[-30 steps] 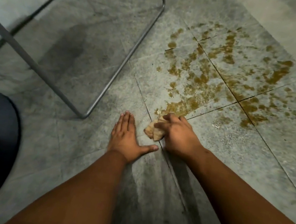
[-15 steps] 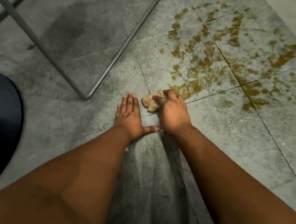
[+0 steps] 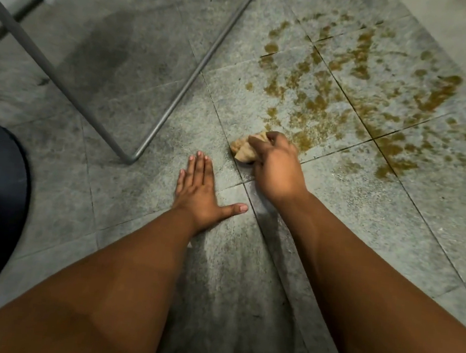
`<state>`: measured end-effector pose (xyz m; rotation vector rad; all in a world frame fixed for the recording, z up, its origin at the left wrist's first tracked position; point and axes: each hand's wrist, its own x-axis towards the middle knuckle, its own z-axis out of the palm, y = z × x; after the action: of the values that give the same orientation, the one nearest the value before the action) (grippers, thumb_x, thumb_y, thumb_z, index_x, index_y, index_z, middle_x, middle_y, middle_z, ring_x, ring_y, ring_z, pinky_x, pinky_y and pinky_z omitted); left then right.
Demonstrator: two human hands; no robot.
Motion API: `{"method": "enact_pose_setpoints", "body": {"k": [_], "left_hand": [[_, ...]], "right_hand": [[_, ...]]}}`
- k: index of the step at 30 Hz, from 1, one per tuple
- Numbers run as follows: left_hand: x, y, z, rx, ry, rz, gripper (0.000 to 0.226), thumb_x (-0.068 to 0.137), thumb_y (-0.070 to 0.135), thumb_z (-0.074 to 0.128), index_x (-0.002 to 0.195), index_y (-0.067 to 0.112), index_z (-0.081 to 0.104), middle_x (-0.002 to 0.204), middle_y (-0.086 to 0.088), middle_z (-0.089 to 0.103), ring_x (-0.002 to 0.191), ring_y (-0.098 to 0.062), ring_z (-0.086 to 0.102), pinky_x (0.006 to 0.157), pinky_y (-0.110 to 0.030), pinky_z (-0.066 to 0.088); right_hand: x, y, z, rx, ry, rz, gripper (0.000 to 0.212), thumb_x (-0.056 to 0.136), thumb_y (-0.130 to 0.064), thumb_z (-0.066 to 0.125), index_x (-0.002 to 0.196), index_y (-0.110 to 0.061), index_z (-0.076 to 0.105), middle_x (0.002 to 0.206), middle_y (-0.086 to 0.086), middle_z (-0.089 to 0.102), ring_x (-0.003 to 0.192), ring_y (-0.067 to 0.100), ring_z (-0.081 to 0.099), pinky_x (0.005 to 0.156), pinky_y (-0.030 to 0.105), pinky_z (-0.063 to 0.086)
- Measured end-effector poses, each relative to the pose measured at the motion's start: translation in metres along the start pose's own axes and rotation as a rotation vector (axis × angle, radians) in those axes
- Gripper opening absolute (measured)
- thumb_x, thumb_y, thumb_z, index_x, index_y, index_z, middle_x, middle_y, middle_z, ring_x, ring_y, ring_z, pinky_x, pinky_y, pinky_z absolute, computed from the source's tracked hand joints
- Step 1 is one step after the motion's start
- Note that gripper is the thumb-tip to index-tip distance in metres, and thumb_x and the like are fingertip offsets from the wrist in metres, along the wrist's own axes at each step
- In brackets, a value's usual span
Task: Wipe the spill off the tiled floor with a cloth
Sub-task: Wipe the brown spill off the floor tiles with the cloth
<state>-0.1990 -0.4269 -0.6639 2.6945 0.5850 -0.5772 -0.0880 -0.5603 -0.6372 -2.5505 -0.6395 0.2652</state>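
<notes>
With the right hand [image 3: 276, 167] clenched round the small crumpled tan cloth [image 3: 244, 149] at the six o'clock edge of the brown splattered spill [image 3: 356, 94], and the left hand [image 3: 199, 191] flat on the grey tiled floor [image 3: 139, 195], so small a wad risks smearing liquid toward the bracing palm.

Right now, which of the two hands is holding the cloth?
The right hand grips the cloth at the spill's edge; the left hand lies flat, empty.

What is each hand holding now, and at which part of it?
The right hand grips a bunched tan cloth over its top and right side, at the near edge of the spill. The left hand holds nothing; it rests flat on the floor.
</notes>
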Motion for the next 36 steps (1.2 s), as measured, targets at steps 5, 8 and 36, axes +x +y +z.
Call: {"method": "enact_pose_setpoints", "body": {"k": [5,8,36], "left_hand": [[-0.002,0.001,0.001,0.000,0.024,-0.007,0.138,0.059,0.097,0.037,0.148,0.013,-0.025,0.154,-0.005,-0.036,0.139,-0.018,-0.037,0.118,-0.042,-0.015],[-0.003,0.004,0.003,0.018,0.047,-0.015,0.137,0.060,0.097,0.036,0.148,0.012,-0.025,0.155,-0.006,-0.035,0.140,-0.019,-0.036,0.118,-0.043,-0.013],[0.017,0.045,0.019,0.045,0.107,0.116,0.136,0.057,0.101,0.017,0.150,0.011,-0.021,0.155,-0.005,-0.033,0.140,-0.016,-0.035,0.119,-0.045,-0.012]], "right_hand": [[-0.007,0.013,0.008,-0.018,-0.055,0.019,0.056,0.088,-0.001,0.046,0.137,-0.027,0.053,0.144,0.008,0.039,0.125,0.032,0.034,0.105,0.041,0.034],[-0.024,0.023,0.001,-0.001,-0.060,0.022,0.048,0.086,-0.009,0.053,0.130,-0.027,0.059,0.134,0.004,0.044,0.115,0.026,0.038,0.095,0.036,0.037],[-0.041,0.053,-0.011,-0.014,-0.021,0.050,0.051,0.092,-0.039,0.058,0.141,-0.029,0.046,0.146,0.003,0.035,0.125,0.024,0.034,0.104,0.034,0.033]]}}
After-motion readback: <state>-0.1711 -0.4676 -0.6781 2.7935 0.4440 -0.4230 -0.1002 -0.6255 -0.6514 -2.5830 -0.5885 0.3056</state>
